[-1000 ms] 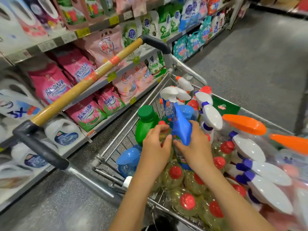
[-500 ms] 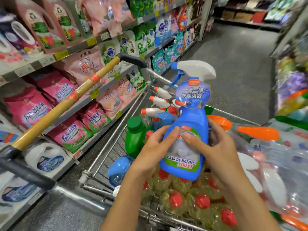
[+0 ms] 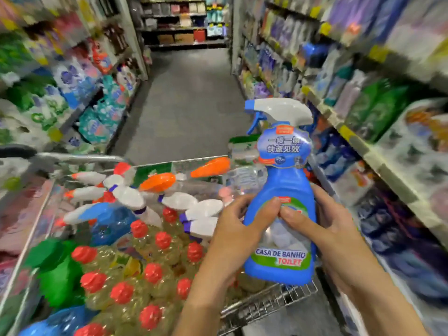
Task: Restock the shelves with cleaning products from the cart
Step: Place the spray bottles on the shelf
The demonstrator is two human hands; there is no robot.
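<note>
The blue spray bottle (image 3: 282,190) stands upright over the cart's (image 3: 271,301) near right corner. The left hand (image 3: 237,234) grips its left side and the right hand (image 3: 334,229) its right. Blurred shelves (image 3: 358,144), seemingly holding cleaning products, stand just beside it.

Single head-worn wide-angle view, facing forward and down along the aisle.

The lens sits above the cart (image 3: 274,303), close to the left hand (image 3: 236,241), right hand (image 3: 339,238) and spray bottle (image 3: 283,180). Blurred shelves (image 3: 351,139) curve along both edges, and the floor (image 3: 191,98) recedes up the centre.
</note>
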